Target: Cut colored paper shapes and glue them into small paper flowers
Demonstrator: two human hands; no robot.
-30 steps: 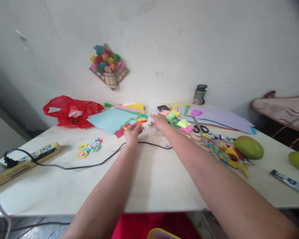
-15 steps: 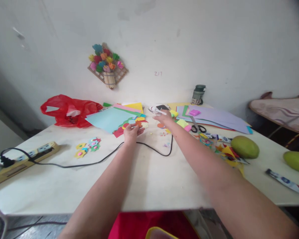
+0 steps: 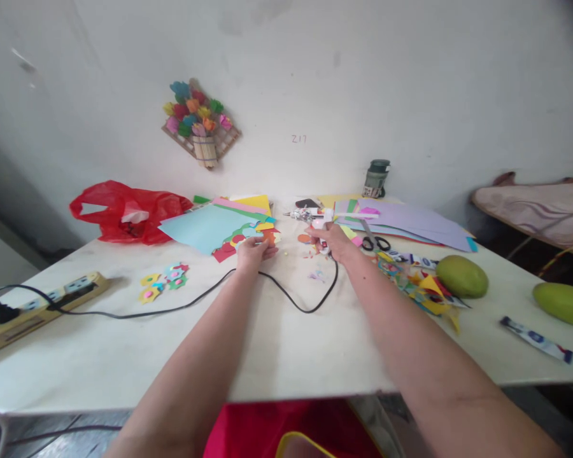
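Observation:
My left hand point(image 3: 254, 252) is at the middle of the table, pinching a small orange paper cutout point(image 3: 270, 236) between thumb and fingers. My right hand point(image 3: 335, 241) is wrapped round the handle of a hot glue gun point(image 3: 321, 221). The gun's nozzle points left, and a whitish glue stick point(image 3: 365, 215) juts out of its rear. From the handle a black cord point(image 3: 310, 311) runs across the table to the left. Colourful scalloped paper cutouts point(image 3: 233, 243) lie just beyond my left hand. A round orange paper piece point(image 3: 304, 238) sits beside my right fingers.
At the left are a power strip point(image 3: 42, 310), paper flowers point(image 3: 176, 273) and a red plastic bag point(image 3: 124, 216). Coloured sheets point(image 3: 191, 226) lie behind. To the right are scissors point(image 3: 376, 243), paper scraps point(image 3: 427, 292), green fruit point(image 3: 462, 277) and a glue tube point(image 3: 537, 339).
My right hand has taken hold of the glue gun and raised it, nozzle to the left. The cord near it has shifted. My left hand stays about where it was with the orange cutout.

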